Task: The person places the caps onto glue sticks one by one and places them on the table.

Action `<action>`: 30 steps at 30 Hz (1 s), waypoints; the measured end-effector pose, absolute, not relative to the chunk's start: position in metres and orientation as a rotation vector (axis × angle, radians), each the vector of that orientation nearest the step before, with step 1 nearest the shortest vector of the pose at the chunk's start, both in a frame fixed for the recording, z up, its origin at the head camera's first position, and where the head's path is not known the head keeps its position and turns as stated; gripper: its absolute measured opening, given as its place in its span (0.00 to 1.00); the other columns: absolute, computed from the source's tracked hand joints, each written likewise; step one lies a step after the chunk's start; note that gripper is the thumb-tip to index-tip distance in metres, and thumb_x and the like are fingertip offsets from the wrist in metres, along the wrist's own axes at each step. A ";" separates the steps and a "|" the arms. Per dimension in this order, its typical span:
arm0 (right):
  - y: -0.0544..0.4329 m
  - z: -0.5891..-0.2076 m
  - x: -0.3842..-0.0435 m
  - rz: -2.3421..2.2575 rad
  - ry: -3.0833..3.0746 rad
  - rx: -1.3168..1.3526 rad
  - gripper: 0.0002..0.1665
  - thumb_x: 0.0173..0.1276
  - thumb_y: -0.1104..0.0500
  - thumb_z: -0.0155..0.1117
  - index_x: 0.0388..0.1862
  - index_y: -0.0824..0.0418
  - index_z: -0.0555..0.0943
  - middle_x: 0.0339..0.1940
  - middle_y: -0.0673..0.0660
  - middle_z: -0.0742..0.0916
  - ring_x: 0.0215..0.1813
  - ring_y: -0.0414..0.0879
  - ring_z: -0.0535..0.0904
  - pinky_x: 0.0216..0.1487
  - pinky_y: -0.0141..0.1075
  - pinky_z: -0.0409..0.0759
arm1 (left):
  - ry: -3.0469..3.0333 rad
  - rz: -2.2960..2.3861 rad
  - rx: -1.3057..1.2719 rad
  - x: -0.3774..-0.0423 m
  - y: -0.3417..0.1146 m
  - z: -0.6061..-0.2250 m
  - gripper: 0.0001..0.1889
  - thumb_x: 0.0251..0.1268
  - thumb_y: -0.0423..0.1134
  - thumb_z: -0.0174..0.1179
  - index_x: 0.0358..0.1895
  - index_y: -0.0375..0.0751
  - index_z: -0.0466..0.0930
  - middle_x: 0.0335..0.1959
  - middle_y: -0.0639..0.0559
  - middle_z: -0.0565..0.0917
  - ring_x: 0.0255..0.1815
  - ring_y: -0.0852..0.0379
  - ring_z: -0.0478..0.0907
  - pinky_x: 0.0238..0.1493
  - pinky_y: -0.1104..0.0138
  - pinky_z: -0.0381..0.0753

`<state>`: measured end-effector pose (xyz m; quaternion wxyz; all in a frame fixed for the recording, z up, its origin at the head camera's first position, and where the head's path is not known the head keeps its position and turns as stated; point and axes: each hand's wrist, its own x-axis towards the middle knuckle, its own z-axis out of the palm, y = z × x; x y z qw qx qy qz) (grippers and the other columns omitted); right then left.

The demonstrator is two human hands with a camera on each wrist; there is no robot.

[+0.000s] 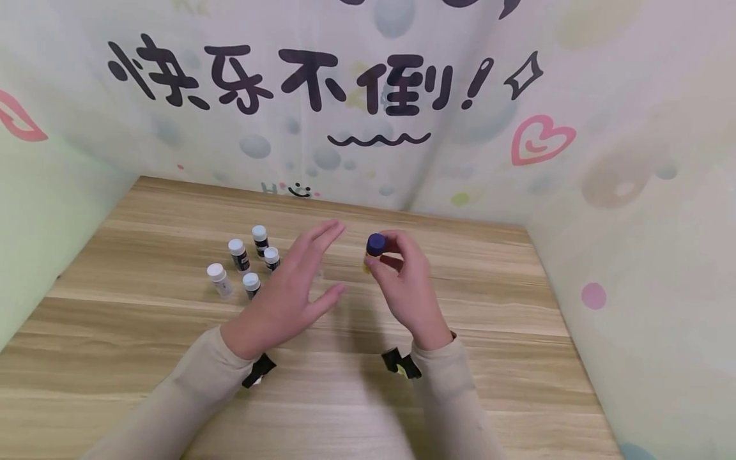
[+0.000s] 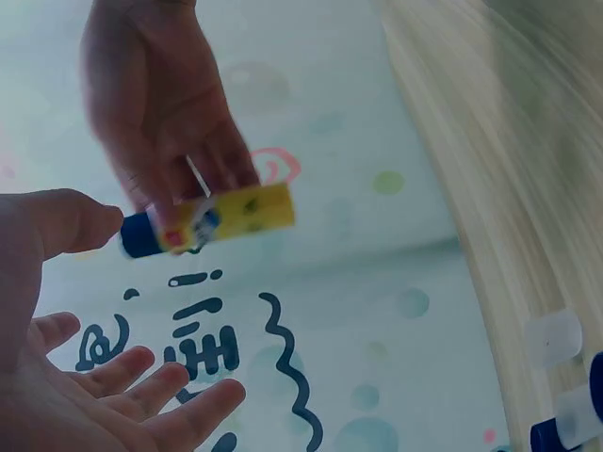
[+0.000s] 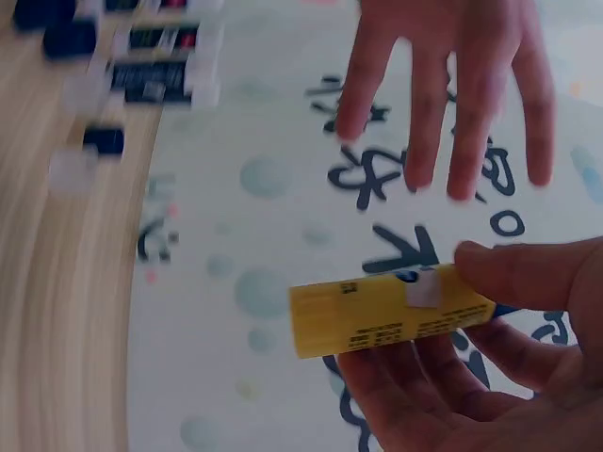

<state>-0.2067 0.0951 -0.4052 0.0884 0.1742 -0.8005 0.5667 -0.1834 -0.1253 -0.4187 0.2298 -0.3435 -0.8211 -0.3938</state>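
My right hand (image 1: 405, 281) pinches a yellow glue stick (image 3: 391, 311) with a dark blue cap (image 1: 376, 243) between thumb and fingers. In the head view the stick stands roughly upright, cap at the top, above the table. To its left, my left hand (image 1: 287, 291) is spread with the thumb apart and holds nothing. In the left wrist view a gap shows between its fingers and the glue stick. Several small white-topped tubes with dark labels, one of them a dark tube (image 1: 239, 257), stand left of the left hand, which partly hides the group. A plainer white tube (image 1: 219, 280) stands among them.
The wooden table (image 1: 494, 396) meets a printed cloth wall (image 1: 322, 163) at its back edge. Black pieces (image 1: 401, 364) sit by both sleeve cuffs. Translucent pieces (image 2: 554, 339) and dark blue caps show on the table in the wrist views.
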 end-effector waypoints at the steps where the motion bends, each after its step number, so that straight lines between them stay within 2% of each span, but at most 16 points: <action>1: 0.098 -0.405 -0.208 1.614 -2.410 0.504 0.20 0.75 0.72 0.70 0.62 0.68 0.79 0.53 0.61 0.84 0.56 0.54 0.82 0.61 0.49 0.85 | -2.260 -1.081 -0.937 -0.184 -0.127 -0.418 0.47 0.69 0.31 0.74 0.86 0.36 0.56 0.82 0.38 0.64 0.81 0.41 0.64 0.77 0.48 0.68; 5: 0.110 -0.403 -0.214 1.452 -2.472 0.471 0.29 0.74 0.73 0.70 0.72 0.65 0.76 0.52 0.62 0.84 0.55 0.56 0.83 0.58 0.52 0.86 | -2.255 -1.081 -0.889 -0.188 -0.137 -0.414 0.46 0.70 0.29 0.71 0.86 0.36 0.55 0.81 0.38 0.66 0.78 0.42 0.66 0.77 0.49 0.67; 7: 0.116 -0.402 -0.217 1.410 -2.485 0.468 0.31 0.73 0.74 0.69 0.73 0.64 0.76 0.53 0.63 0.84 0.54 0.57 0.83 0.57 0.54 0.86 | -2.249 -1.080 -0.863 -0.190 -0.143 -0.412 0.46 0.70 0.28 0.70 0.87 0.37 0.54 0.81 0.38 0.66 0.78 0.42 0.66 0.76 0.50 0.66; 11: 0.128 -0.402 -0.222 1.334 -2.528 0.446 0.25 0.74 0.74 0.68 0.68 0.67 0.79 0.55 0.65 0.84 0.55 0.60 0.84 0.59 0.56 0.85 | -2.253 -1.062 -0.824 -0.193 -0.155 -0.407 0.46 0.70 0.28 0.70 0.87 0.39 0.54 0.82 0.40 0.65 0.79 0.43 0.64 0.78 0.50 0.64; 16: 0.141 -0.401 -0.225 1.241 -2.578 0.346 0.23 0.74 0.72 0.68 0.65 0.68 0.78 0.55 0.65 0.85 0.56 0.61 0.83 0.60 0.57 0.83 | -2.260 -1.021 -0.801 -0.199 -0.168 -0.401 0.42 0.70 0.27 0.70 0.84 0.36 0.60 0.80 0.39 0.67 0.80 0.40 0.63 0.81 0.48 0.60; 25: 0.153 -0.403 -0.231 1.160 -2.618 0.292 0.22 0.75 0.72 0.69 0.65 0.68 0.77 0.52 0.65 0.86 0.55 0.61 0.84 0.59 0.56 0.82 | -2.338 -1.014 -0.742 -0.200 -0.188 -0.389 0.38 0.71 0.28 0.69 0.82 0.34 0.65 0.78 0.37 0.70 0.78 0.37 0.66 0.79 0.45 0.62; 30: 0.159 -0.410 -0.237 1.100 -2.692 0.276 0.21 0.74 0.72 0.69 0.63 0.69 0.77 0.52 0.66 0.86 0.53 0.62 0.84 0.57 0.55 0.82 | -2.423 -1.005 -0.701 -0.197 -0.194 -0.384 0.37 0.73 0.29 0.69 0.82 0.38 0.65 0.77 0.38 0.70 0.76 0.36 0.66 0.77 0.41 0.64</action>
